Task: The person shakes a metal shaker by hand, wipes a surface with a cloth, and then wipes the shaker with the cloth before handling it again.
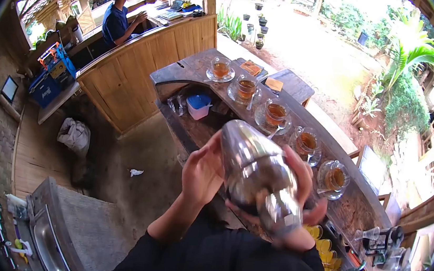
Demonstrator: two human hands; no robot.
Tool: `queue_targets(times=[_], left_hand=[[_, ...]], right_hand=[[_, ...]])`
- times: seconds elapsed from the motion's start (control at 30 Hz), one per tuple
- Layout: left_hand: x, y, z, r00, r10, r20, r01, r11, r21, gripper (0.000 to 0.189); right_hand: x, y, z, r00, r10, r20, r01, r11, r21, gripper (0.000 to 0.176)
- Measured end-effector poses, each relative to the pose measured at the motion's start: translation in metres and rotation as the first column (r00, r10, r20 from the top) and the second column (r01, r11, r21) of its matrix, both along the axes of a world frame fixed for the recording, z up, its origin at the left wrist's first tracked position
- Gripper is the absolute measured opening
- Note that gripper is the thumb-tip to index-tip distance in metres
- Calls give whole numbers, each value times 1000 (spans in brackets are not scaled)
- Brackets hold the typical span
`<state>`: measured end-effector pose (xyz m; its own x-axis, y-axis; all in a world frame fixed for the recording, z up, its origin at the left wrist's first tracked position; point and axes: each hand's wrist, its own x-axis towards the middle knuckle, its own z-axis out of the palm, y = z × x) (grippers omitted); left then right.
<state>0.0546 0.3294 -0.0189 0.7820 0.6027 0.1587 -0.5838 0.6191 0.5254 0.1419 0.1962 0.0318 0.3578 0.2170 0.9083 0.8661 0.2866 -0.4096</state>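
A shiny metal cocktail shaker (256, 163) is held tilted in front of my chest, its narrow capped end towards me. My left hand (204, 168) grips it along the wide end, with its fingertips partly hidden behind the metal. On the other side my right hand (304, 189) wraps around the shaker near the cap; motion blurs some of the fingers. Just beyond, glass cups of amber drink stand on saucers along the wooden counter (192, 69), among them a middle cup (275, 112) and a nearer cup (307, 141). Spoons lie on several saucers.
A blue-lidded tub (198, 106) sits on the shelf below the counter top. Yellow cups (324, 247) and glassware are at lower right. A metal sink (50, 239) is at lower left. Behind a wooden desk (150, 65) sits a person in dark blue (116, 23).
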Motion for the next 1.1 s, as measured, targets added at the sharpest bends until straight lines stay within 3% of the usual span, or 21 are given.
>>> queue_targets(times=[0.07,0.13,0.17,0.2,0.27,0.33,0.37,0.4,0.43,0.5,0.53,0.57,0.6,0.67,0.7,0.77,0.8,0.83,0.87,0.97,1.1], left_hand=[[0,6,-6,1000,6,23,-6,1000,-1,69],[-8,-2,-7,960,-186,208,171,981,90,65],[-8,-6,-6,970,-177,167,155,978,140,64],[-7,-8,-4,972,-173,162,153,980,129,64],[2,-6,2,995,-23,-94,17,998,-60,72],[5,-10,1,985,98,-140,-98,995,9,74],[0,-10,2,999,15,-39,-14,999,41,73],[-3,-11,1,996,-71,56,67,995,77,71],[-3,-11,-1,984,-139,109,121,981,153,71],[5,-6,4,983,-151,109,146,988,52,68],[8,-3,7,980,-169,107,174,984,-43,64],[9,12,-7,981,-185,56,191,970,-150,56],[12,9,-5,998,-60,-4,58,979,-194,51],[5,6,1,997,-56,49,59,997,-45,51],[2,-1,7,998,-51,27,51,999,-2,51],[-3,-7,7,996,-69,51,62,991,119,52],[-2,-6,6,997,-65,46,60,992,108,52],[2,-2,7,1000,0,-17,0,999,32,54],[5,0,6,995,61,-84,-64,997,-38,57],[-2,-5,4,997,74,20,-74,997,2,54],[-2,-8,-5,998,35,45,-38,998,54,50]], right_hand=[[-5,-6,10,909,148,-391,-244,947,-207,84],[31,23,-37,972,-72,226,-45,879,474,87],[36,13,-33,972,-67,223,-47,883,467,87],[39,-2,-25,984,30,178,-54,990,131,88],[41,-20,-10,988,152,17,-120,841,-527,91],[27,-5,-8,994,103,28,-87,937,-339,91],[15,25,-11,998,1,56,-12,981,193,85],[6,52,-16,995,-97,25,56,742,668,79],[19,32,-13,956,-97,278,-101,780,618,65],[19,14,-32,977,-194,89,113,823,556,58],[25,1,-14,973,-118,196,93,987,134,56],[29,-4,-2,966,-1,260,87,945,-317,53],[32,25,-4,962,142,233,-127,989,-78,60],[18,20,-4,989,7,145,-24,993,116,55],[5,54,-8,993,-102,59,42,774,632,53],[2,59,-20,971,-224,-77,195,571,798,58],[3,56,-26,972,-222,-79,197,580,790,58],[6,50,-29,999,-5,42,-22,778,628,60],[27,8,-15,985,55,164,-45,997,-60,61],[40,11,-16,953,187,240,-177,982,-64,59],[15,53,-28,989,-22,148,-55,867,495,62]])
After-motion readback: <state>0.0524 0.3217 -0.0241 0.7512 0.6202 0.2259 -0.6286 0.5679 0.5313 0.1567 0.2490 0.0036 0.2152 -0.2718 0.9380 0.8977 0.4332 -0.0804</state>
